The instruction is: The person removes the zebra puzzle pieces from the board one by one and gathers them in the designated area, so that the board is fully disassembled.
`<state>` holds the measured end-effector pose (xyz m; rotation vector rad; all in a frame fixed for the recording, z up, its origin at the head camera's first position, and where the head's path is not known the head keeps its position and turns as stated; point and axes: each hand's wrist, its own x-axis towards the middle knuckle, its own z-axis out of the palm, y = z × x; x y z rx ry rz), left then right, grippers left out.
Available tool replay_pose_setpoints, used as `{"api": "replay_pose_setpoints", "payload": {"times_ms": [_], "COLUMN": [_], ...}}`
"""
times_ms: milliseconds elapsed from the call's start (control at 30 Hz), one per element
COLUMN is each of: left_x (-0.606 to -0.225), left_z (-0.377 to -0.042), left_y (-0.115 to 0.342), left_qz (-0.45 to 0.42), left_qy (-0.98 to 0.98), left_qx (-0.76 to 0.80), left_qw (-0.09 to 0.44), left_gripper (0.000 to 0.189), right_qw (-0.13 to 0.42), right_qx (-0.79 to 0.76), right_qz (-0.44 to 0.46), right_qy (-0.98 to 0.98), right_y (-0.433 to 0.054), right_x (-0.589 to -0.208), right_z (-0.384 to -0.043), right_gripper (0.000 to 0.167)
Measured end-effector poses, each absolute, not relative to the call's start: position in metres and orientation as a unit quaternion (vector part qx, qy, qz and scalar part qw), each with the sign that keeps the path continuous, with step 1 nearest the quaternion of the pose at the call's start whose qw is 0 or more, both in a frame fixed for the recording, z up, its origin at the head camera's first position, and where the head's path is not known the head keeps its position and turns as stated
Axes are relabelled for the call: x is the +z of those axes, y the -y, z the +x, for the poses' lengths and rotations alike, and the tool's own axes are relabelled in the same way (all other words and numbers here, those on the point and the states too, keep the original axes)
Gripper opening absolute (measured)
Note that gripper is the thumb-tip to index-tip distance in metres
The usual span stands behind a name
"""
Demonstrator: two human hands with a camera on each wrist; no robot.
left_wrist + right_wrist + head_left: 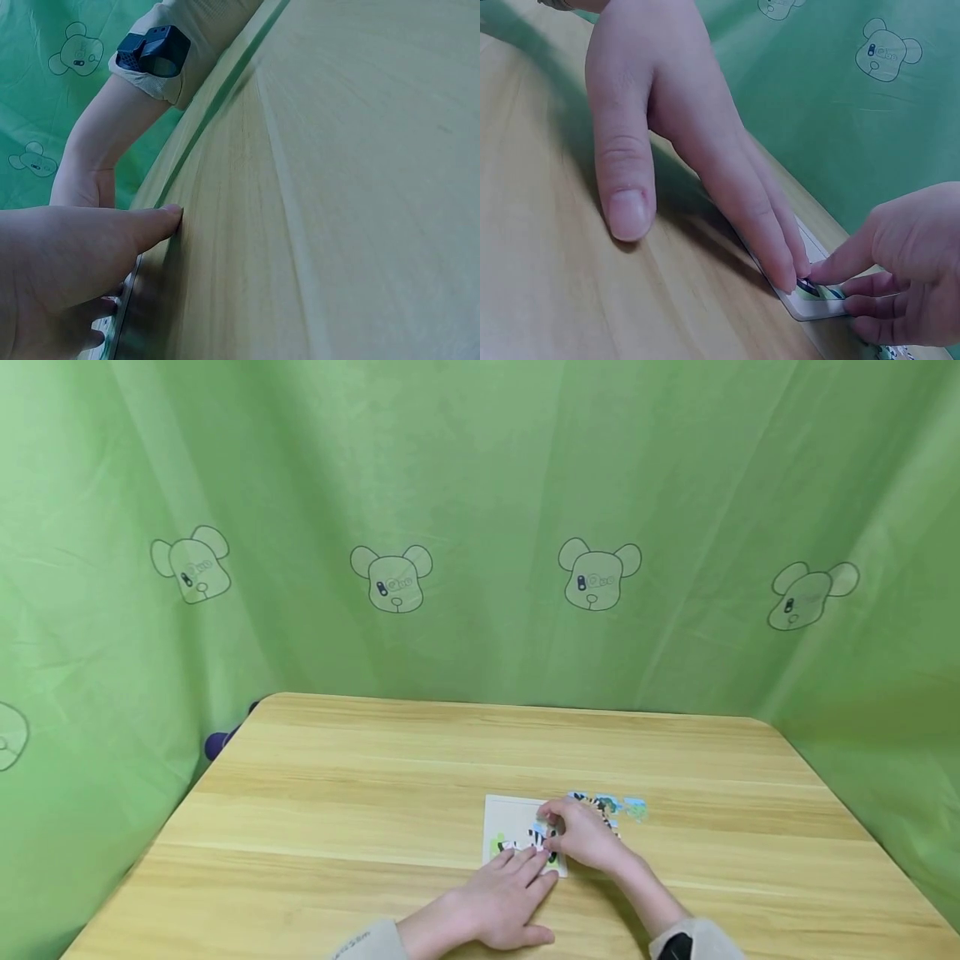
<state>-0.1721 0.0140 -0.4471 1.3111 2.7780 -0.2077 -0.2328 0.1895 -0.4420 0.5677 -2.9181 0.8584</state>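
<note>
The left hand (506, 902) lies, fingers outstretched, on the puzzle board (510, 815) on the worktop (337, 793); the right hand (587, 838) bends over its right side, whether gripping anything I cannot tell; beyond lie loose pieces (634, 809)

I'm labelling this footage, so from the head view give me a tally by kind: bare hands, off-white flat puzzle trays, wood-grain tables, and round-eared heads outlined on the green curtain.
Bare left hand and bare right hand: 2
Off-white flat puzzle tray: 1
Wood-grain table: 1
Outlined round-eared heads, one cut off: 5
Total: 9
</note>
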Motion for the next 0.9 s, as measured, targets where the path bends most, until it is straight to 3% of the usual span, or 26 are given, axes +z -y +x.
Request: {"api": "replay_pose_setpoints", "payload": {"times_ms": [267, 700, 900], "left_x": [-0.447, -0.448, -0.448], "left_z": [-0.173, -0.174, -0.174], "left_y": [-0.015, -0.016, -0.016], "left_qz": [0.423, 0.428, 0.426], "left_qy": [-0.903, -0.9, -0.901], "left_qx": [-0.069, -0.074, -0.067], "left_qw": [0.034, 0.029, 0.037], "left_gripper": [0.074, 0.073, 0.073], "right_qw": [-0.002, -0.001, -0.011], "right_qx": [0.282, 0.312, 0.356], "right_qz": [0.169, 0.207, 0.208], "right_qy": [0.944, 0.927, 0.911], "right_y": [-0.188, -0.194, -0.204], "right_x": [-0.441, -0.444, -0.445], "right_z": [-0.234, -0.239, -0.241], "right_gripper": [0.032, 0.013, 0.014]}}
